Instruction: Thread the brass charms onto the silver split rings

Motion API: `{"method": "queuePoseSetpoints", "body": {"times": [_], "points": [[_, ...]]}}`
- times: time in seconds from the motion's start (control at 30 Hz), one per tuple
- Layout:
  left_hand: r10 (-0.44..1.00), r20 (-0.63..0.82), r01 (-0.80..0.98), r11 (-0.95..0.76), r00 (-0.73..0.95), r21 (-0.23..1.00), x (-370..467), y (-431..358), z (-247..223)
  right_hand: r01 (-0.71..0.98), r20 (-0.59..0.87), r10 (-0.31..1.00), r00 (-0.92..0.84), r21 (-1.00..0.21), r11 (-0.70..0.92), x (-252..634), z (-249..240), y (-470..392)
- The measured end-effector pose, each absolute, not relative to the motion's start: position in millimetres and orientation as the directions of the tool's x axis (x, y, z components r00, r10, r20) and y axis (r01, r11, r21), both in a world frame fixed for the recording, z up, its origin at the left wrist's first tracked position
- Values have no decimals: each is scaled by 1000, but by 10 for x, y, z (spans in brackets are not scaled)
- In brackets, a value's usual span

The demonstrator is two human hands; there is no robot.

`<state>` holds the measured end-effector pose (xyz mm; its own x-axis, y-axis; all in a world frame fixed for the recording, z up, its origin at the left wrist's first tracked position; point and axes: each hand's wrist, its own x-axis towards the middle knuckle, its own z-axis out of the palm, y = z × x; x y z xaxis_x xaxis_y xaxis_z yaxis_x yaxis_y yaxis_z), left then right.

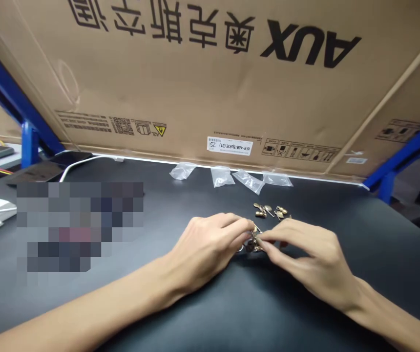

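Note:
Between my two hands, right of the middle of the head view, is a small cluster of metal rings and charms (250, 243). My left hand (215, 239) is closed on its left side, fingers bent over a ring. My right hand (307, 252) pinches its right side with thumb and forefinger. The fingertips nearly meet and hide part of the cluster. Just beyond them, several small bronze-coloured metal charms (263, 210) lie on the black table (180, 322); some are partly behind my right hand.
Four clear plastic bags, such as the crumpled one at the left (182, 170), lie along the back edge. A large cardboard box (195, 88) stands behind, between blue metal struts (411, 156). A white cable (80, 162) and dark flat device (45, 168) are at the left.

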<state>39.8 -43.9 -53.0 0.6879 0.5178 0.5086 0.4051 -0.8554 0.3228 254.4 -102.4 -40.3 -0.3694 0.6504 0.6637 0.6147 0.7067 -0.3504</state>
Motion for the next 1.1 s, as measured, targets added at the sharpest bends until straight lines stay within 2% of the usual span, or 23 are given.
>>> {"method": "queuePoseSetpoints", "body": {"times": [0.07,0.2,0.33,0.4,0.47,0.57,0.7,0.93,1.1], "points": [[527,529,444,-849,665,288,396,-447,-500,616,665,650,-368,-349,706,2532,-392,-1031],[628,491,509,-778,604,368,409,-470,-471,626,677,626,-387,-306,718,2501,-389,-1032],[476,550,395,-879,686,269,399,-436,-495,634,686,622,-376,-299,713,2502,-389,-1021],[463,559,389,-885,688,254,388,-424,-489,631,689,619,-377,-297,716,2514,-382,-1022],[543,549,432,-840,636,330,387,-437,-463,631,699,595,-397,-263,730,2523,-373,-1028],[705,476,482,-708,526,516,409,-494,-411,637,712,529,-461,-149,757,2522,-370,-1039],[816,365,460,-560,449,689,448,-557,-382,642,729,442,-523,-4,767,2495,-405,-1050],[872,313,468,-470,376,748,489,-573,-383,686,733,341,-589,230,690,2478,-441,-1064],[895,282,407,-414,346,814,445,-461,-327,694,740,370,-562,177,698,2547,-436,-1053]]}}
